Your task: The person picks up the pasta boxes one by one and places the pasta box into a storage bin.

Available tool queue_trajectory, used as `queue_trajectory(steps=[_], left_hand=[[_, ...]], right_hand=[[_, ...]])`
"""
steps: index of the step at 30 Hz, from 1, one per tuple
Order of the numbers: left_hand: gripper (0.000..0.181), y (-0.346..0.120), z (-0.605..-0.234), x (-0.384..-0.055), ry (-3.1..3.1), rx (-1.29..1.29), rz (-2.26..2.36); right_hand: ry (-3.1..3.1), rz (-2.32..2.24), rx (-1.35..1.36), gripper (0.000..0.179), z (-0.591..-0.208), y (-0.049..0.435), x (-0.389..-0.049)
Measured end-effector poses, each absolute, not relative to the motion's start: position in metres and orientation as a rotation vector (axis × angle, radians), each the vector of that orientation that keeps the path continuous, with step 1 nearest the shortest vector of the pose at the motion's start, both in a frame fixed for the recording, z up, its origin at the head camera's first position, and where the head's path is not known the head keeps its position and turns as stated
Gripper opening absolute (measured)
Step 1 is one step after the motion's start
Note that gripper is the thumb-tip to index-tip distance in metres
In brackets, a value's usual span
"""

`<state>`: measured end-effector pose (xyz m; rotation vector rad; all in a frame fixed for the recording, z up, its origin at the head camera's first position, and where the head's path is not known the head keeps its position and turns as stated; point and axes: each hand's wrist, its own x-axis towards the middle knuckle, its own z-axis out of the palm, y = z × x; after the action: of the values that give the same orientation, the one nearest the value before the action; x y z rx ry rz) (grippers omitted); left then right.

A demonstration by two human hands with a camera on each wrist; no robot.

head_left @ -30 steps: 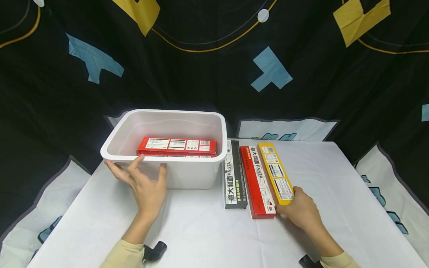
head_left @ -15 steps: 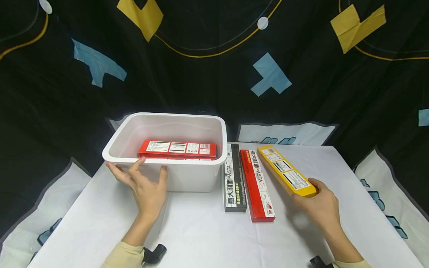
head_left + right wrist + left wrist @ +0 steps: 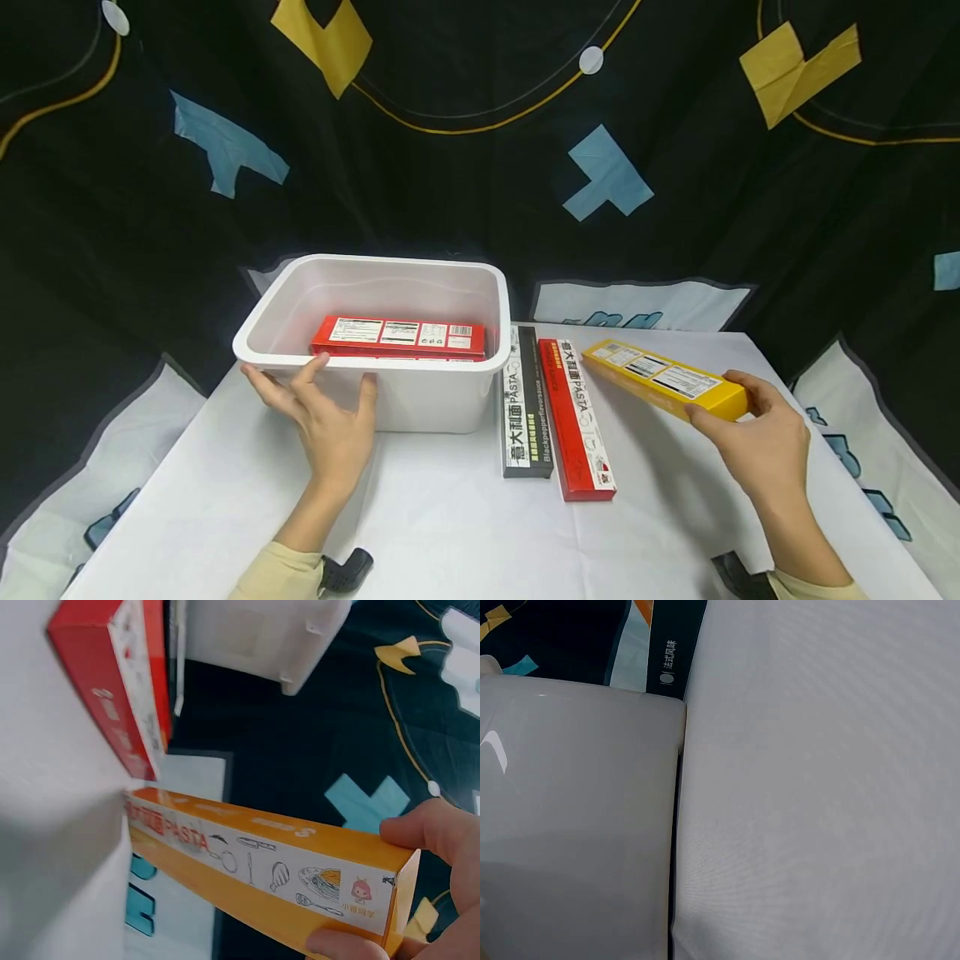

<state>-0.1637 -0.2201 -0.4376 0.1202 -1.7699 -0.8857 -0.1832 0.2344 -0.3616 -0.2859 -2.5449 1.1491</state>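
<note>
A yellow pasta box (image 3: 667, 375) slants above the table, its near end pinched between thumb and fingers of my right hand (image 3: 761, 442). The right wrist view shows the white PASTA face of this yellow box (image 3: 262, 870). My left hand (image 3: 326, 421) is spread against the front of a white plastic bin (image 3: 435, 400), with a fingertip at its rim. The left wrist view shows the bin's smooth wall (image 3: 577, 795). Inside the bin lie red boxes (image 3: 397, 333), the lower one mostly hidden by the rim.
A dark grey pasta box (image 3: 527, 400) lies right of the bin, with a red and white pasta box (image 3: 576, 421) beside it. All stand on a white-covered table (image 3: 465, 517). Behind hangs a black patterned cloth (image 3: 465, 183).
My right hand has lifted the yellow pasta box off the table and carried it rightward, turning it more crosswise. The left hand stays at the bin. The head view has shifted slightly.
</note>
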Motion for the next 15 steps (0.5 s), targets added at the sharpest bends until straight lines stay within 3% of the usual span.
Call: queue_trajectory(steps=[15], left_hand=[[0.056, -0.219, -0.436, -0.165, -1.749, 0.116, -0.893]], right_hand=[[-2.481, 1.328, -0.310, 0.070, -0.326, 0.244, -0.188]])
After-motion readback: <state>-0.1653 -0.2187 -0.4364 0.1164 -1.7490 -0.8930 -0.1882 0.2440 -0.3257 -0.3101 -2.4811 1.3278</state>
